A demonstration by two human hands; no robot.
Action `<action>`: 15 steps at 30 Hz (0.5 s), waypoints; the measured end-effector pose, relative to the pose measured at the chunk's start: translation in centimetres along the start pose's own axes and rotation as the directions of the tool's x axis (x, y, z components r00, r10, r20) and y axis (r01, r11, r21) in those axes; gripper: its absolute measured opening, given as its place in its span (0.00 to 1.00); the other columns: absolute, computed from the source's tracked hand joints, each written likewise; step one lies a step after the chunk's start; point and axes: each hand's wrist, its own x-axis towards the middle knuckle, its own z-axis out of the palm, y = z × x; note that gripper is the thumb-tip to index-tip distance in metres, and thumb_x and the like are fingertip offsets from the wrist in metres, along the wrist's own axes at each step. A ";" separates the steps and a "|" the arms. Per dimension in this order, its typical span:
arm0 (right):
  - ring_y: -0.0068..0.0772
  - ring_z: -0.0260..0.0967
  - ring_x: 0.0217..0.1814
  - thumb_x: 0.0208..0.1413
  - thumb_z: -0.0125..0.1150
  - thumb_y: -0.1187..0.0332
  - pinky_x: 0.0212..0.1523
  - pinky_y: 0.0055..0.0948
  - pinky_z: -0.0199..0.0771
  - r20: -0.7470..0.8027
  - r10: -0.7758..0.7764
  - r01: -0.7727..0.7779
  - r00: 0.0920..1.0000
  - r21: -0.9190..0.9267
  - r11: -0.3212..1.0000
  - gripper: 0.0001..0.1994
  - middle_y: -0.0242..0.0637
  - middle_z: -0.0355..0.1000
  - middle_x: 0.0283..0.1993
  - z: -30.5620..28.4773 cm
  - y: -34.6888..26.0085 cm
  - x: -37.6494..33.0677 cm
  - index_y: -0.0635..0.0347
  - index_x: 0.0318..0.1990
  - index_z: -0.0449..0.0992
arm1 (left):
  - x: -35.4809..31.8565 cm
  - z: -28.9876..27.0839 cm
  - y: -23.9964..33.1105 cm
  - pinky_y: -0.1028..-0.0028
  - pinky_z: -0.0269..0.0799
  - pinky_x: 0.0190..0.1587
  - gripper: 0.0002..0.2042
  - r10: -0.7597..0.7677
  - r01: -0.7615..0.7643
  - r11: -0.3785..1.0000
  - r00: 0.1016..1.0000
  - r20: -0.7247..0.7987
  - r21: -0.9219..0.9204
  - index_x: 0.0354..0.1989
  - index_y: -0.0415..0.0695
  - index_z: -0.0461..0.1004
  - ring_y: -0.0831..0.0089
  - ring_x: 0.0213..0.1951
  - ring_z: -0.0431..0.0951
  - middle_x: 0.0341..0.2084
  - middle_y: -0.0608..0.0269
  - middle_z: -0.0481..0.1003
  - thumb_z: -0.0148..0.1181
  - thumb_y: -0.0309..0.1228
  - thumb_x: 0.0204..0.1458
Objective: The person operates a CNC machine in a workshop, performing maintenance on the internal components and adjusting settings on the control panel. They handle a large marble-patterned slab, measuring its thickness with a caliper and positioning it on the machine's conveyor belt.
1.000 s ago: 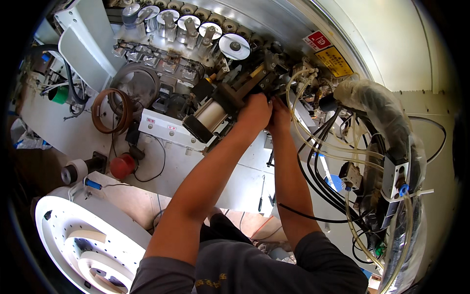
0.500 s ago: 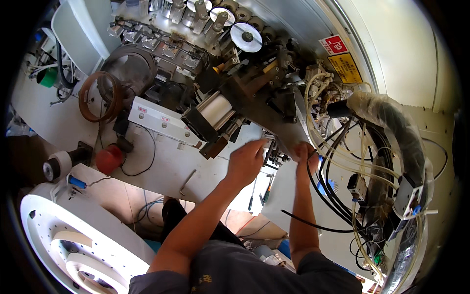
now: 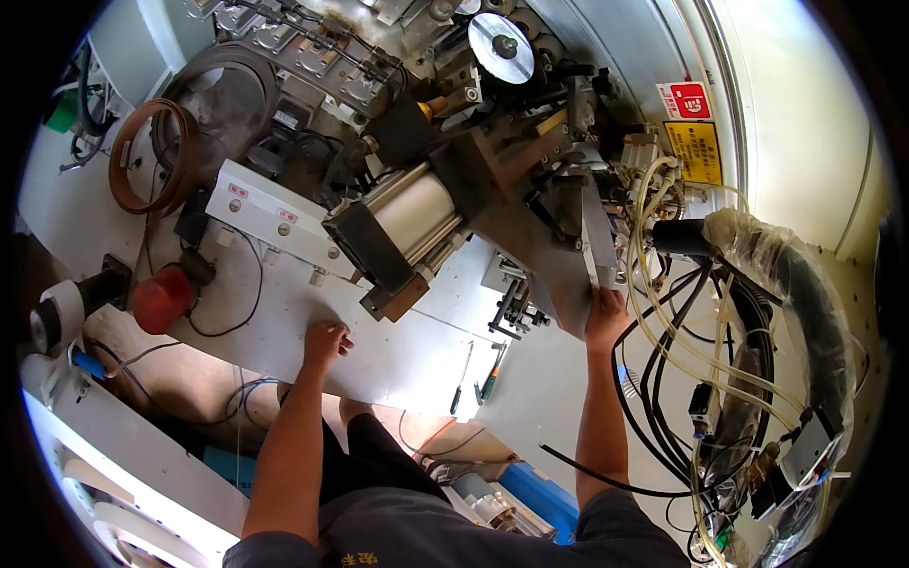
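My left hand (image 3: pixel 328 343) is closed in a fist low over the white tabletop, near its front edge. It covers the spot where an L-shaped hex key lay; no key shows now, and what the fingers hold is hidden. My right hand (image 3: pixel 606 322) grips the near edge of a grey metal plate (image 3: pixel 568 301), fingers curled over its corner. Between the hands, a pneumatic cylinder (image 3: pixel 412 216) sits on the dark machine arm. A small clamp fixture with screws (image 3: pixel 516 308) sits beside the plate, left of my right hand.
A screwdriver (image 3: pixel 461 379) and green-handled pliers (image 3: pixel 491 371) lie by the table's front edge. Black cables and clear hoses (image 3: pixel 663 379) crowd close to my right forearm. A red dome (image 3: pixel 161 300) and a brown ring (image 3: pixel 128 161) are at the left. A white switch box (image 3: pixel 275 220) stands behind.
My left hand has left the fixture and moved left and nearer, down to where the hex key lay. My right hand remains at the plate. The view has shifted slightly.
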 end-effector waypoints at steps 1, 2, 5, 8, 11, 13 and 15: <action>0.48 0.73 0.32 0.54 0.59 0.69 0.32 0.39 0.71 0.078 0.057 -0.062 0.995 0.072 0.995 0.06 0.43 0.72 0.30 -0.3 0.6 0.0 0.60 0.34 0.79 | -0.1 -0.2 0.6 0.76 0.66 0.15 0.13 -0.043 0.044 0.999 0.999 0.031 -0.018 0.30 0.39 0.77 0.74 0.14 0.75 0.18 0.58 0.78 0.52 0.37 0.53; 0.48 0.73 0.32 0.54 0.59 0.69 0.31 0.39 0.71 0.157 0.109 -0.131 0.982 0.136 0.982 0.06 0.43 0.72 0.30 -1.0 1.1 0.1 0.60 0.34 0.79 | 0.1 -0.2 0.9 0.78 0.64 0.14 0.13 -0.066 0.067 0.997 0.997 0.035 -0.025 0.30 0.39 0.77 0.74 0.14 0.76 0.19 0.58 0.78 0.51 0.37 0.53; 0.49 0.72 0.31 0.54 0.59 0.70 0.30 0.39 0.71 0.157 0.051 -0.074 0.986 0.143 0.987 0.05 0.43 0.73 0.31 -1.2 0.7 0.5 0.60 0.35 0.79 | -0.4 0.0 1.3 0.78 0.64 0.14 0.13 -0.036 0.036 0.999 0.999 0.040 -0.010 0.30 0.39 0.76 0.73 0.14 0.76 0.19 0.57 0.78 0.51 0.36 0.53; 0.51 0.72 0.31 0.53 0.58 0.73 0.30 0.38 0.70 0.071 -0.103 0.092 0.992 0.145 0.985 0.05 0.44 0.73 0.32 -1.1 -3.5 2.5 0.61 0.35 0.78 | 0.4 0.4 0.4 0.77 0.65 0.14 0.13 -0.051 0.051 0.997 0.999 0.003 -0.053 0.30 0.38 0.76 0.72 0.14 0.76 0.18 0.57 0.78 0.51 0.36 0.53; 0.50 0.73 0.37 0.53 0.59 0.73 0.31 0.37 0.72 0.147 -0.073 0.050 0.986 0.159 0.986 0.07 0.44 0.74 0.36 -0.9 -4.1 3.2 0.61 0.39 0.78 | -0.3 0.2 1.6 0.77 0.66 0.15 0.13 -0.057 0.057 0.998 0.998 0.020 -0.002 0.29 0.38 0.77 0.72 0.14 0.76 0.18 0.56 0.78 0.51 0.35 0.52; 0.49 0.73 0.41 0.53 0.60 0.72 0.35 0.35 0.73 0.214 -0.078 0.063 0.974 0.078 0.995 0.10 0.45 0.74 0.39 -1.8 -2.2 2.6 0.63 0.43 0.76 | -0.2 0.1 1.6 0.77 0.66 0.15 0.13 -0.056 0.057 0.998 0.998 0.028 -0.004 0.29 0.38 0.77 0.72 0.14 0.76 0.18 0.57 0.78 0.51 0.36 0.52; 0.48 0.73 0.45 0.54 0.60 0.70 0.40 0.35 0.73 0.239 -0.113 0.091 0.965 0.100 0.991 0.13 0.47 0.74 0.42 -2.1 0.0 1.6 0.64 0.46 0.75 | -0.2 0.2 1.4 0.77 0.66 0.15 0.13 -0.048 0.048 0.999 0.998 0.030 0.001 0.29 0.38 0.77 0.72 0.14 0.76 0.18 0.57 0.78 0.51 0.36 0.52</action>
